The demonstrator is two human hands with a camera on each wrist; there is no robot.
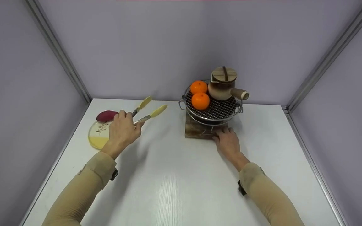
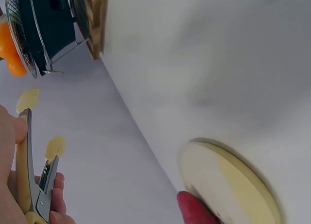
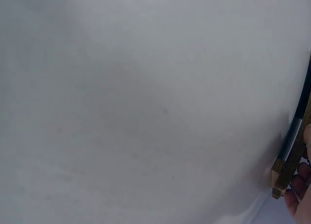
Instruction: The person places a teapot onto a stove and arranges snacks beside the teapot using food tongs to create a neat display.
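My left hand [image 1: 123, 130] holds a pair of tongs [image 1: 141, 119] above the left of the table, their yellow tips spread apart with nothing between them. Below that hand lies a round cream-and-yellow plate [image 1: 97, 142], with a dark red sweet potato [image 1: 106, 116] on its far side. At the near right corner of a wooden base board [image 1: 196, 131], my right hand [image 1: 228, 142] grips the edge. On this board stands a round tabletop grill [image 1: 218, 111]. Two oranges [image 1: 200, 101] and a lidded clay teapot [image 1: 221, 91] rest on its wire mesh.
The white table [image 1: 168, 175] meets grey-lilac walls [image 1: 143, 47] at the back and both sides. The grill's wire handle [image 1: 182, 105] sticks out to the left. Toward the front right points the teapot's wooden side handle [image 1: 240, 93].
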